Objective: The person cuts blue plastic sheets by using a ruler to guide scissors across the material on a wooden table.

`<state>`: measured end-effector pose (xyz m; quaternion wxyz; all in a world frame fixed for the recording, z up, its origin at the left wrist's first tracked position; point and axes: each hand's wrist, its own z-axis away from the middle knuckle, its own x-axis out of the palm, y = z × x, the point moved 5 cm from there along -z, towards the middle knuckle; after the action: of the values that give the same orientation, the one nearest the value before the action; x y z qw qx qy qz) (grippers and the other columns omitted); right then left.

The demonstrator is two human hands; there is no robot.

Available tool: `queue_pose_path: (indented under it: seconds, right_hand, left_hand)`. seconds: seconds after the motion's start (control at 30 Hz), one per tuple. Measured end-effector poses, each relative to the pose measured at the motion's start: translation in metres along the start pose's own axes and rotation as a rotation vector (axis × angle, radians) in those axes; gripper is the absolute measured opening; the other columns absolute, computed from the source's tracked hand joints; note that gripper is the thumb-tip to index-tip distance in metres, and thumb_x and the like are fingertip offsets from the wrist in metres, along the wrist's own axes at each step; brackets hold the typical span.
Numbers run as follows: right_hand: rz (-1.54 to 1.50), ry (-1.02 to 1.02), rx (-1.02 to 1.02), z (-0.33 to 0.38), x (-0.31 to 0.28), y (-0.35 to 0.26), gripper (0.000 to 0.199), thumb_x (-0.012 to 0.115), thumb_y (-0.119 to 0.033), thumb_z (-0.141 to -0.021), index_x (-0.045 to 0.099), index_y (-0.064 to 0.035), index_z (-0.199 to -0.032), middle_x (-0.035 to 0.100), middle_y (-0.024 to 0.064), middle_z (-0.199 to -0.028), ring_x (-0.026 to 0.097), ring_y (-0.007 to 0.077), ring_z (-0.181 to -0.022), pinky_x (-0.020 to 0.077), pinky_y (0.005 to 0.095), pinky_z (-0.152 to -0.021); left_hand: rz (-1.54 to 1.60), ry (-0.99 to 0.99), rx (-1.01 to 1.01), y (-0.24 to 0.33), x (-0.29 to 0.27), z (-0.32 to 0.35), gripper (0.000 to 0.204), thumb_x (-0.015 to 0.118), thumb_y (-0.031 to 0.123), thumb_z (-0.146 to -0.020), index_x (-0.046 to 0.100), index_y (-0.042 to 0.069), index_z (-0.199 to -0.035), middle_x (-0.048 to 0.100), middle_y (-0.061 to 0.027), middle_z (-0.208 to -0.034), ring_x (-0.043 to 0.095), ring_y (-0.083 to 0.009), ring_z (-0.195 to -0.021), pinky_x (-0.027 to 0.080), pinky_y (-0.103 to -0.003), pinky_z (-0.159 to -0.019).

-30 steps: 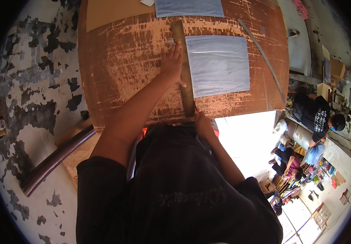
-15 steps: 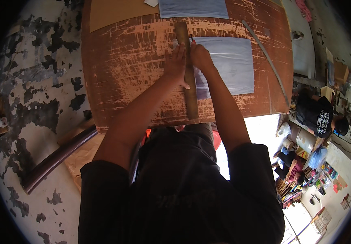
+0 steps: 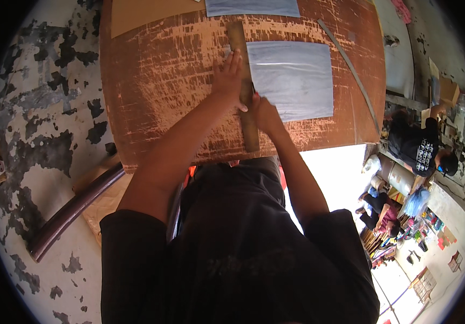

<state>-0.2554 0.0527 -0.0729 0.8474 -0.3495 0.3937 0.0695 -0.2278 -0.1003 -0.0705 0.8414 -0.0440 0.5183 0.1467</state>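
Observation:
A long flat straightedge (image 3: 236, 38), brown and worn, lies lengthwise on the table along the left edge of a grey-blue sheet (image 3: 297, 81). My left hand (image 3: 228, 80) is flat, fingers spread, pressing on the straightedge from its left side, with the thumb across it lower down. Against the other side, my right hand (image 3: 266, 114) is closed around a small cutter knife (image 3: 254, 93); only a dark tip and a red bit of it show. The tip touches the straightedge's right edge, at the sheet's left edge. Most of the knife is hidden in my fingers.
The scratched reddish-brown table (image 3: 157, 92) also bears a tan board (image 3: 146, 16), a second grey-blue sheet (image 3: 251, 6) and a thin grey strip (image 3: 351, 67). A dark roll (image 3: 79, 213) leans at the left. Two people (image 3: 418, 148) are at the right.
My right hand has drawn the knife down along the straightedge, toward me. My left hand stays spread on the straightedge. The whole view has shifted slightly.

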Motion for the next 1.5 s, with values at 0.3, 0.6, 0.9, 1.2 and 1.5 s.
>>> queue_pose_path:
  seconds: [0.3, 0.6, 0.9, 1.2, 1.5]
  right_hand:
    - [-0.037, -0.177, 0.231, 0.132, 0.04, 0.061, 0.055, 0.037, -0.045, -0.114, 0.061, 0.0044, -0.114, 0.068, 0.0389, -0.103, 0.065, 0.0579, -0.103, 0.0508, 0.062, -0.089]
    - [0.05, 0.129, -0.108, -0.015, -0.047, -0.007, 0.046, 0.033, -0.03, -0.116, 0.06, 0.0061, -0.11, 0.07, 0.0305, -0.097, 0.068, 0.0506, -0.094, 0.0536, 0.059, -0.078]
    - [0.24, 0.148, -0.233, -0.144, -0.035, -0.038, 0.04, 0.036, -0.024, -0.113, 0.059, 0.0079, -0.109, 0.07, 0.0352, -0.098, 0.07, 0.0526, -0.09, 0.0574, 0.059, -0.078]
    - [0.236, -0.037, -0.088, -0.065, -0.007, -0.008, 0.042, 0.039, -0.029, -0.111, 0.056, 0.006, -0.126, 0.069, 0.0353, -0.104, 0.07, 0.0534, -0.1, 0.0579, 0.058, -0.085]
    - [-0.129, -0.078, 0.317, 0.124, 0.037, 0.051, 0.06, 0.036, -0.045, -0.114, 0.062, 0.0084, -0.111, 0.067, 0.0425, -0.103, 0.064, 0.0601, -0.105, 0.0495, 0.0639, -0.09]
  left_hand:
    - [0.006, -0.004, 0.038, 0.007, -0.004, -0.004, 0.169, 0.093, 0.076, -0.047, 0.007, -0.007, -0.167, -0.004, -0.0216, -0.177, 0.004, -0.0336, -0.165, 0.019, -0.067, -0.126]
    - [-0.02, 0.028, 0.016, 0.001, 0.002, -0.002, 0.169, 0.094, 0.076, -0.045, 0.01, -0.008, -0.166, 0.001, -0.0244, -0.176, 0.009, -0.0368, -0.164, 0.021, -0.066, -0.126]
    - [-0.018, 0.0, 0.02, 0.004, -0.003, -0.002, 0.162, 0.093, 0.076, -0.049, 0.015, -0.005, -0.167, 0.002, -0.0221, -0.177, 0.006, -0.0347, -0.164, 0.025, -0.066, -0.124]
    - [-0.041, -0.032, 0.012, 0.006, -0.003, -0.005, 0.164, 0.094, 0.074, -0.049, 0.012, -0.003, -0.168, 0.0, -0.021, -0.177, 0.005, -0.0338, -0.165, 0.02, -0.067, -0.125]
    - [-0.028, -0.036, 0.013, 0.005, -0.006, -0.002, 0.166, 0.092, 0.078, -0.05, 0.006, -0.004, -0.168, -0.004, -0.0192, -0.178, 0.003, -0.0323, -0.165, 0.019, -0.066, -0.127]
